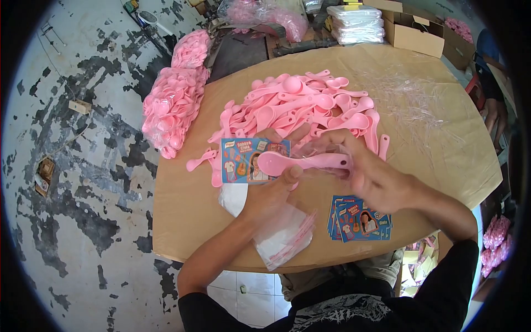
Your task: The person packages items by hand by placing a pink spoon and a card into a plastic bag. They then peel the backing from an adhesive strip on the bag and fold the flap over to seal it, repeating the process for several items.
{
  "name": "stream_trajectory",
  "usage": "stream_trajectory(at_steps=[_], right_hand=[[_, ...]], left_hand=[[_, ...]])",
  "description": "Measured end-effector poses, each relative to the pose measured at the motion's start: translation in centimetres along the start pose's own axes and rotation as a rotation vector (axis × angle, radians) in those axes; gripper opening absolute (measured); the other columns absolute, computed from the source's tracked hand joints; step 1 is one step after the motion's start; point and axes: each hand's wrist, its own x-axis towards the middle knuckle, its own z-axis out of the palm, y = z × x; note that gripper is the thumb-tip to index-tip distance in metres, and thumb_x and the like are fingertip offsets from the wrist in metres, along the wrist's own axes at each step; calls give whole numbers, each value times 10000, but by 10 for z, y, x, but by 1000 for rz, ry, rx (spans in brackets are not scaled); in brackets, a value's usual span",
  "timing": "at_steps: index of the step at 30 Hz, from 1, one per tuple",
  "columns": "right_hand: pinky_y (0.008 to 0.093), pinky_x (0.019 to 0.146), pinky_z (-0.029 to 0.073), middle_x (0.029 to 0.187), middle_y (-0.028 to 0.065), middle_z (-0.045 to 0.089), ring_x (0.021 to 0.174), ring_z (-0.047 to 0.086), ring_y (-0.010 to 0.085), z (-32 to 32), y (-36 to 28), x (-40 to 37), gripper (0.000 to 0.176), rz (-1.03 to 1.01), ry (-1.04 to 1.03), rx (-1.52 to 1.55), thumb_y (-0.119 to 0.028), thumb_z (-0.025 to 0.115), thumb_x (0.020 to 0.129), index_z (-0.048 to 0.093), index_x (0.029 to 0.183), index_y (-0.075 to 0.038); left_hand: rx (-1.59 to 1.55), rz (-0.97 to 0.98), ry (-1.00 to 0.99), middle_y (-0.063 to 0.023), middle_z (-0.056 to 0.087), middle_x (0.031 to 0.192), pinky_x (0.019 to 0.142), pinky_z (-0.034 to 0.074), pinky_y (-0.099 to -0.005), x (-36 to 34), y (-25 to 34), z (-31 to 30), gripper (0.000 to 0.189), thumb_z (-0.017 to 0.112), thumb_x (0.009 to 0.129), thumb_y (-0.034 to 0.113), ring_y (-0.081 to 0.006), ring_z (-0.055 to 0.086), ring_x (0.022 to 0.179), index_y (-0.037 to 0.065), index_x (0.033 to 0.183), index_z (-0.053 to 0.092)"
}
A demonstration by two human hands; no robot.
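Note:
My left hand (276, 191) holds a blue printed card (238, 160) and a pink spoon (276, 164), its thumb pressing on the spoon over the card. My right hand (368, 174) has its fingers closed on a clear plastic bag (334, 152) around the spoon's handle end. Just beyond both hands lies a large heap of pink spoons (298, 102). A fanned stack of blue cards (359, 220) rests on the brown table below my right hand. Clear bags with a pink strip (287, 238) lie under my left wrist.
Thin clear strips (415, 108) are scattered on the table (464, 155) at the right. Bagged pink spoons (174, 105) stand by its left edge. Stacked clear packs (357, 25) and a cardboard box (415, 33) sit at the back. Another person's hand (498, 119) shows at far right.

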Motion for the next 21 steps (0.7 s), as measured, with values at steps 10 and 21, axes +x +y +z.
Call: stream_trajectory(at_steps=[10, 21], right_hand=[[276, 523, 411, 673, 56, 542, 638, 605, 140, -55, -74, 10, 40, 48, 119, -780, -24, 566, 923, 560, 914, 14], [235, 453, 282, 549, 22, 550, 473, 401, 36, -55, -86, 6, 160, 181, 269, -552, -61, 641, 871, 678, 1024, -35]], left_hand=[[54, -102, 72, -144, 437, 1401, 1026, 406, -348, 6, 10, -5, 675, 684, 870, 406, -237, 432, 1310, 78, 1337, 324], [1180, 144, -280, -232, 473, 1270, 989, 414, -416, -10, 22, 71, 832, 716, 837, 276, -325, 495, 1200, -63, 1421, 229]])
